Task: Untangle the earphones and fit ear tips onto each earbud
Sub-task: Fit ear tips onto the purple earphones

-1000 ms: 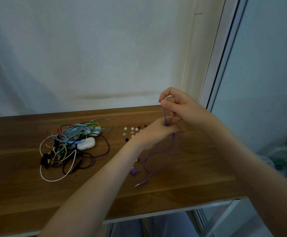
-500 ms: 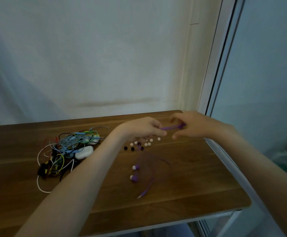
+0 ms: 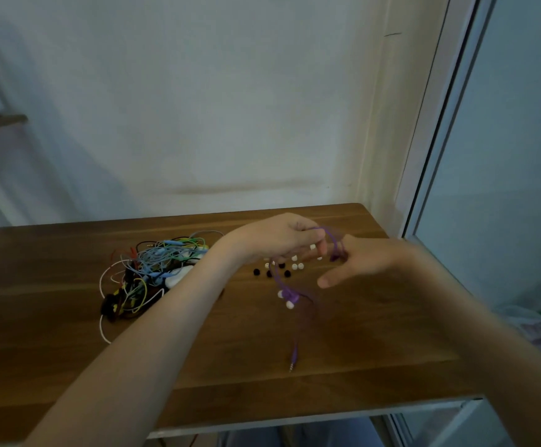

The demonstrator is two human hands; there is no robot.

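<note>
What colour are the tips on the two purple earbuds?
White; the ear tips on the purple earbuds show best in the head view.

Home room — wooden table (image 3: 43, 317), plain wall (image 3: 198, 108)

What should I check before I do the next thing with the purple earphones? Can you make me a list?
1. The left hand pinches the purple cable: ok.
2. The right hand has a firm hold on the cable: cannot tell, blurred.
3. Both purple earbuds wear white tips: ok, it seems.
4. The cable is free of knots: cannot tell, blurred.
5. The plug lies apart from the tangled pile: ok.
6. The spare ear tips lie on the table, near the hands: ok.
</note>
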